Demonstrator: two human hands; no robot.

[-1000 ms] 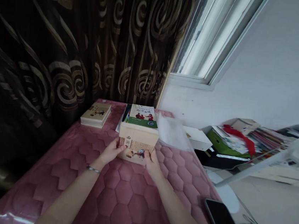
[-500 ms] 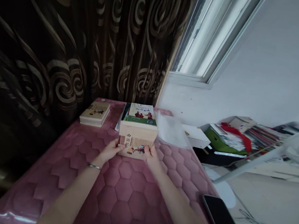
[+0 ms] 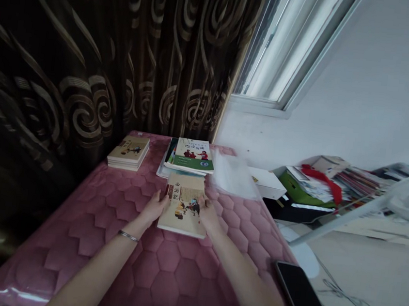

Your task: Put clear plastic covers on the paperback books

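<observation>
A tan paperback book (image 3: pixel 182 214) with a small coloured figure drawing and dark lettering lies almost flat, cover up, in front of me. My left hand (image 3: pixel 155 207) grips its left edge, and my right hand (image 3: pixel 207 215) holds the right edge, with the fingers partly hidden. Just beyond the book sits a pile of larger books, topped by a white and green book (image 3: pixel 192 154). To the far left stands a short stack of tan books (image 3: pixel 128 152) with a similar cover.
A pink table cover (image 3: pixel 166 275) with a hexagon pattern lies beneath everything. Clear plastic (image 3: pixel 233 175) and a white box (image 3: pixel 267 183) are at the right. A dark phone (image 3: pixel 306 300) rests at the right edge. Dark curtains (image 3: pixel 162 70) hang behind.
The tan book has tipped from nearly upright to almost flat, its cover now facing up. Both hands stay on its sides.
</observation>
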